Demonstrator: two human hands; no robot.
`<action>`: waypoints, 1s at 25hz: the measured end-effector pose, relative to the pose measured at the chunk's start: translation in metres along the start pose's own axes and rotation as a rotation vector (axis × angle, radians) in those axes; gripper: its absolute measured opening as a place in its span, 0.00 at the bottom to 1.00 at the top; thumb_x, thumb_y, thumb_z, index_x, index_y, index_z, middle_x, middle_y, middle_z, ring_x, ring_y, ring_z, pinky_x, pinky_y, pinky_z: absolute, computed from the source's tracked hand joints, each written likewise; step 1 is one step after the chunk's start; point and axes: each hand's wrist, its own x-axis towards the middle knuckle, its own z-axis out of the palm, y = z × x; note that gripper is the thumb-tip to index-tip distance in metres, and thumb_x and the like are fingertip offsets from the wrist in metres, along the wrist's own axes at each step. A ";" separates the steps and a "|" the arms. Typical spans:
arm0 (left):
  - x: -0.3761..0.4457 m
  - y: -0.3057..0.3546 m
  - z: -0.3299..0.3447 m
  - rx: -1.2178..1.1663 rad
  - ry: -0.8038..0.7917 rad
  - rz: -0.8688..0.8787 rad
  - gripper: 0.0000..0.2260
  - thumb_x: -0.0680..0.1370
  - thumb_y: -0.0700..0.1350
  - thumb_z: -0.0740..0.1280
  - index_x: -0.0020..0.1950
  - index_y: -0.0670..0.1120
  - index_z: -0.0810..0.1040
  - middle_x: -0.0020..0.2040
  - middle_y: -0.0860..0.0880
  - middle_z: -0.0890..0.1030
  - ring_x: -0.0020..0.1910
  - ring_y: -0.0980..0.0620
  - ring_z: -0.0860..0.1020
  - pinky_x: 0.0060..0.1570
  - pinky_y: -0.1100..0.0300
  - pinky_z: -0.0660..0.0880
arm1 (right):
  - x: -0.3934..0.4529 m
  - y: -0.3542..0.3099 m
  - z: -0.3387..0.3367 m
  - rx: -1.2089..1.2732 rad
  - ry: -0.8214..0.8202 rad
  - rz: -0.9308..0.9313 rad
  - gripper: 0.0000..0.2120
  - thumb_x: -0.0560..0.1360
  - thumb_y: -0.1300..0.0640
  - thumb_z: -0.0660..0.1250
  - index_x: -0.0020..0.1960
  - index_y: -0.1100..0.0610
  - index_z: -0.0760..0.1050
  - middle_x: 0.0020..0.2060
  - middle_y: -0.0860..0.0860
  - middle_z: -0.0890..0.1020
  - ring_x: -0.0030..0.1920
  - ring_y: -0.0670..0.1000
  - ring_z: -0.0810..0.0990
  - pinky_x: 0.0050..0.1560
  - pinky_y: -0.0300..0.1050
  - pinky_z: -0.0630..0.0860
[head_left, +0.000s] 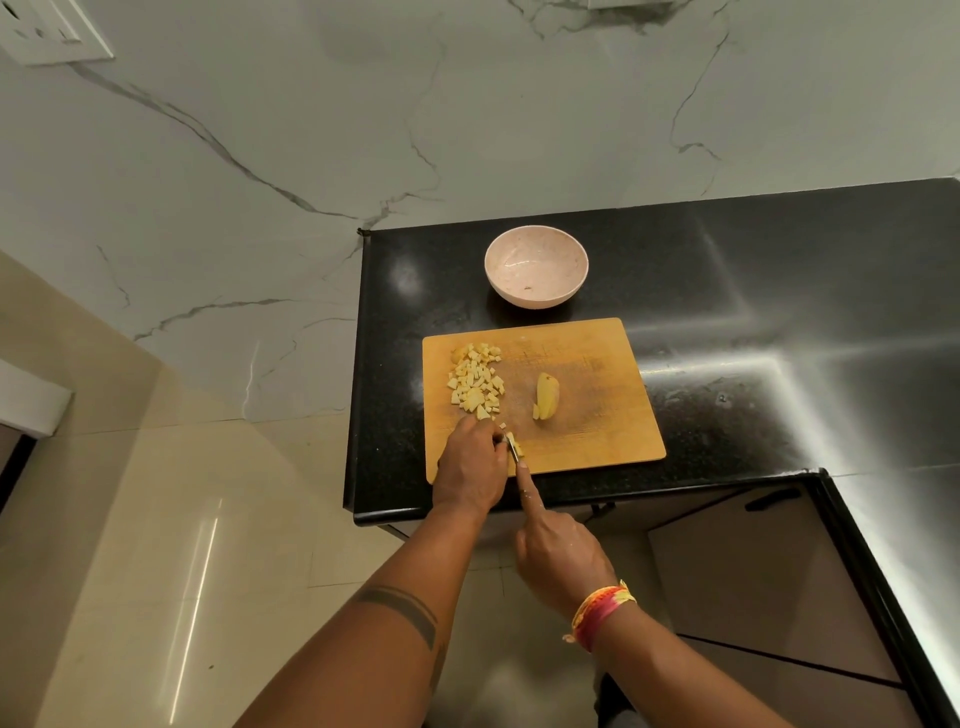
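Right hand nearest, woven bracelet at the wrist, fingers wrapped round the knife, index finger laid straight along the spine. Left hand just ahead, fingers curled down, pinning a potato strip at the lower left of the cutting board. Dicing is in hand, I'd say; next calls for short downward cuts, fingertips tucked clear. Diced cubes pile at the board's left, a sliced potato half waits mid-board. Beyond, the pink bowl holds only a speck.
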 end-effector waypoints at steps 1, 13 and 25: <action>0.001 0.000 0.002 -0.007 0.003 -0.008 0.07 0.82 0.47 0.67 0.58 0.47 0.81 0.57 0.51 0.75 0.52 0.54 0.76 0.51 0.58 0.78 | -0.003 0.001 0.000 0.005 -0.002 0.004 0.38 0.81 0.55 0.54 0.82 0.45 0.34 0.35 0.51 0.79 0.33 0.51 0.77 0.34 0.49 0.75; -0.013 -0.004 0.005 -0.033 -0.051 0.137 0.15 0.79 0.52 0.70 0.64 0.52 0.74 0.57 0.53 0.71 0.54 0.56 0.72 0.50 0.62 0.74 | -0.010 0.016 0.007 0.131 0.068 0.040 0.40 0.80 0.56 0.56 0.82 0.43 0.33 0.33 0.47 0.78 0.31 0.49 0.77 0.33 0.48 0.73; 0.042 0.002 -0.010 0.143 0.019 0.101 0.10 0.83 0.46 0.65 0.64 0.50 0.75 0.62 0.49 0.73 0.59 0.50 0.73 0.55 0.56 0.76 | 0.040 -0.008 -0.013 0.157 0.144 0.006 0.40 0.81 0.57 0.57 0.82 0.41 0.37 0.31 0.49 0.75 0.29 0.50 0.72 0.28 0.47 0.65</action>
